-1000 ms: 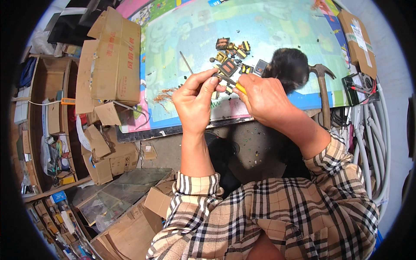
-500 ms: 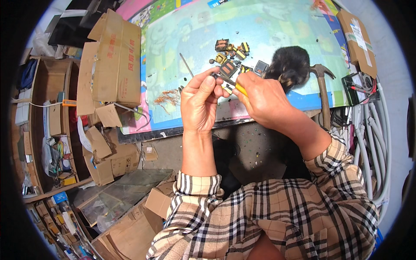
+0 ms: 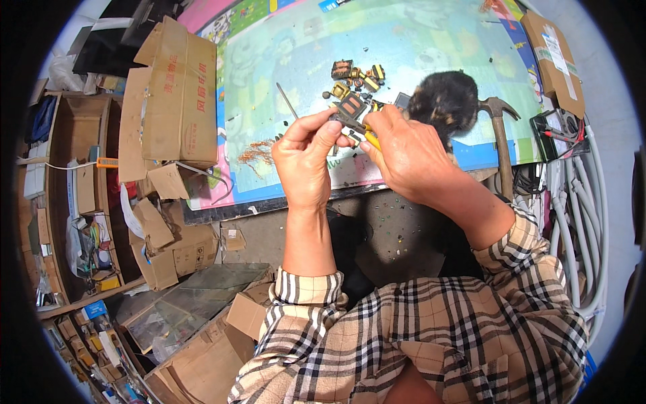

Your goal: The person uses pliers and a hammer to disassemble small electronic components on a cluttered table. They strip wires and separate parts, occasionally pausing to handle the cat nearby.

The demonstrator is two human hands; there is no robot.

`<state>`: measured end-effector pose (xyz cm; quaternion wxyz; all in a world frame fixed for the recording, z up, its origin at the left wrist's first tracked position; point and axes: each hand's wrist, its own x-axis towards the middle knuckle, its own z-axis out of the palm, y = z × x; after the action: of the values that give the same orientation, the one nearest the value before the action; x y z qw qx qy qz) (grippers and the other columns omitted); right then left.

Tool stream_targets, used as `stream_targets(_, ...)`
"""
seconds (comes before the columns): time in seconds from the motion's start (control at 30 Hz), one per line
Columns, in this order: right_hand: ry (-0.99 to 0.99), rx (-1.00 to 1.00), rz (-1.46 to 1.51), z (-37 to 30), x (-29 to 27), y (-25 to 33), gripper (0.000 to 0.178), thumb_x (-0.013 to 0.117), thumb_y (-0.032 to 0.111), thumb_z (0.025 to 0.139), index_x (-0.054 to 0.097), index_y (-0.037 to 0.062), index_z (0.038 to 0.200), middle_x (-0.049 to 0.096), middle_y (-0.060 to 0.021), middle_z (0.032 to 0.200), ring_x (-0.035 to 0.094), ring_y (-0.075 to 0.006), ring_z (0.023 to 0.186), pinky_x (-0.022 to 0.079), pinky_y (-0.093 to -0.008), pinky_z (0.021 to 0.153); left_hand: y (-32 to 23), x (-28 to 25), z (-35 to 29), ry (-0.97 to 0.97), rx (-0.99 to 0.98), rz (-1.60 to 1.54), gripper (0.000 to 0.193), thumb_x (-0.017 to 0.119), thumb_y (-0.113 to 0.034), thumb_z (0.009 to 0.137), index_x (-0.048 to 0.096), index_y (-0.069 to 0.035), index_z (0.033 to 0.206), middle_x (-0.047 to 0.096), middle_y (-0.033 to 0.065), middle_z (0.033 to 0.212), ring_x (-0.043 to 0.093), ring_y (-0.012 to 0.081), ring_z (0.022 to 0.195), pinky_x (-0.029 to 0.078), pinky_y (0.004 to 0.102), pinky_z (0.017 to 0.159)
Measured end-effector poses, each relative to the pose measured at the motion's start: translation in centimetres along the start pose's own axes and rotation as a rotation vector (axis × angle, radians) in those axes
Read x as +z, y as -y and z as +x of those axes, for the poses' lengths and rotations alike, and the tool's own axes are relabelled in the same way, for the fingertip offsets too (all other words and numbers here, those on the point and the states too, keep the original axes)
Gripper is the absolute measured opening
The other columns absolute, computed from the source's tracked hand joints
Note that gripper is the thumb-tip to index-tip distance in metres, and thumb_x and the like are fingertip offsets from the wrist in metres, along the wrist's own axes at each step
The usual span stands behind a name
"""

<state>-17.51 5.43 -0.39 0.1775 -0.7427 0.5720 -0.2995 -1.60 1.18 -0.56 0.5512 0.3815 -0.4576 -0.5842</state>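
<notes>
My right hand (image 3: 414,151) is wrapped around yellow-handled pliers (image 3: 372,138), whose dark jaws point left toward my other hand. In a pinch of thumb and fingers, my left hand (image 3: 306,155) holds a small dark part at the jaw tips. Its kind is too small and too covered to tell. Just beyond the hands lies a loose cluster of small transformers and coils, among them a dark square transformer (image 3: 351,105) and a copper-wound coil (image 3: 342,69). Fine copper wire strands (image 3: 256,154) lie left of my left hand, near a thin metal rod (image 3: 286,99).
A black furry animal (image 3: 444,101) lies on the patterned table mat (image 3: 296,47), beside a claw hammer (image 3: 498,131). A large cardboard box (image 3: 178,101) stands at the left edge. Wooden shelves (image 3: 81,195) hold clutter at far left; grey tubes (image 3: 582,229) hang at right.
The pliers have turned a little at the left fingertips, and their yellow handles show more. My left hand has shifted slightly left. Both hands keep their grip.
</notes>
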Motion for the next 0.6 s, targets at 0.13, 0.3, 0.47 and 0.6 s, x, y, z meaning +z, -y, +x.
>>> stream_targets(0.13, 0.001, -0.001, -0.008, 0.0, 0.1, -0.1, 0.026, 0.057, 0.018, 0.087, 0.05, -0.0028, 0.1, 0.055, -0.0227, 0.092, 0.061, -0.0388, 0.069, 0.049, -0.0459, 0.06, 0.1, 0.2, -0.1, 0.007, 0.006, -0.003, 0.017, 0.067, 0.003, 0.081, 0.066, 0.007, 0.097, 0.067, 0.0133, 0.083, 0.062, 0.0152, 0.064, 0.053, 0.0271, 0.062)
stream_targets(0.3, -0.015, -0.029, -0.004, -0.2, 0.8, -0.1, 0.02, 0.057, 0.017, 0.087, 0.05, -0.001, 0.092, 0.057, -0.0197, 0.082, 0.06, -0.0384, 0.066, 0.048, -0.0458, 0.057, 0.1, 0.1, -0.2, 0.013, 0.016, 0.013, 0.017, 0.066, 0.003, 0.081, 0.066, 0.007, 0.097, 0.067, 0.0136, 0.083, 0.062, 0.0159, 0.065, 0.053, 0.0278, 0.062)
stream_targets(0.47, 0.031, 0.019, 0.118, 0.2, 0.3, 0.3, 0.02, 0.056, 0.019, 0.088, 0.051, -0.0003, 0.086, 0.059, -0.0185, 0.072, 0.061, -0.037, 0.069, 0.046, -0.046, 0.059, 0.4, -0.4, 0.2, 0.069, -0.165, -0.327, 0.023, 0.063, -0.005, 0.087, 0.06, 0.007, 0.106, 0.062, 0.0114, 0.084, 0.057, 0.0143, 0.066, 0.051, 0.0284, 0.064)
stream_targets(0.6, 0.147, 0.103, 0.45, 0.6, -0.3, 0.5, 0.021, 0.053, 0.02, 0.09, 0.053, -0.001, 0.088, 0.061, -0.0178, 0.071, 0.061, -0.0369, 0.072, 0.045, -0.0446, 0.064, 0.6, -0.8, 0.5, 0.09, -0.313, -0.618, 0.024, 0.061, -0.011, 0.09, 0.057, 0.005, 0.108, 0.057, 0.0092, 0.086, 0.05, 0.0121, 0.068, 0.048, 0.0274, 0.065)
